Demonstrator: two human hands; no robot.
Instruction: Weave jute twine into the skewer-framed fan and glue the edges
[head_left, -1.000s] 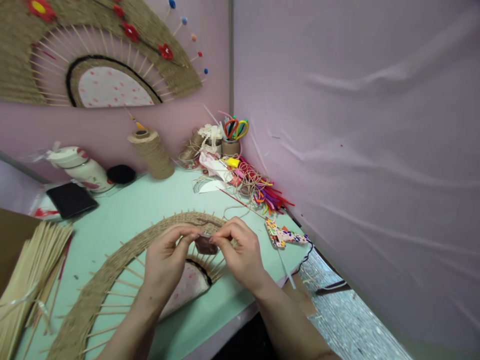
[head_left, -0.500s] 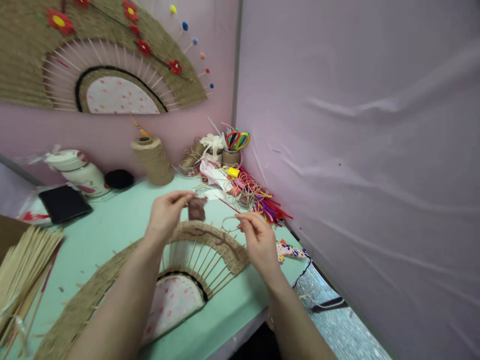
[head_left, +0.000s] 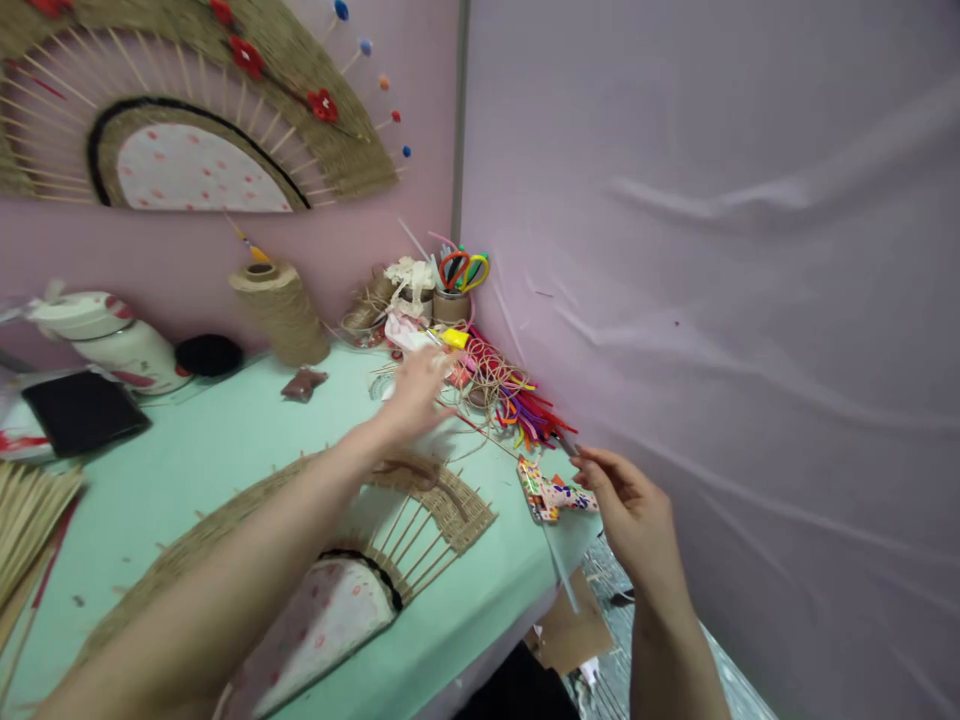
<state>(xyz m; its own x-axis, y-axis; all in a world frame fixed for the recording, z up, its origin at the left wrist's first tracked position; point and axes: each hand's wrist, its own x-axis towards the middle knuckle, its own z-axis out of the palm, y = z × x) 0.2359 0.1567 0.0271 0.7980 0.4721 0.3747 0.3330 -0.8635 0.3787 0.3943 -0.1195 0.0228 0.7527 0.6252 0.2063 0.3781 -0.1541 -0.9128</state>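
Observation:
My left hand (head_left: 420, 392) stretches across the table toward the heap of cord and pipe cleaners (head_left: 504, 385) at the back right; it is slightly blurred, fingers extended, nothing in it. It passes over the half-round jute-and-stick fan (head_left: 442, 500) lying on the mint table. My right hand (head_left: 624, 503) hovers past the table's right edge, next to the patterned glue gun (head_left: 551, 490), thumb and fingers pinched on a tiny dark item too small to name. A small brown packet (head_left: 304, 383) lies on the table near the jute spool (head_left: 281, 310).
A finished fan (head_left: 187, 120) hangs on the pink wall. A cup with scissors (head_left: 454, 285), a white kettle (head_left: 105, 335), a black pom-pom (head_left: 208, 353), a black pad (head_left: 81, 410) and bundled sticks (head_left: 26, 505) ring the table (head_left: 225, 440). A pale curtain (head_left: 712, 300) closes the right side.
The brown packet has left my left hand and now lies by the spool. My left hand moved on to the back-right heap. My right hand drew right, off the fan.

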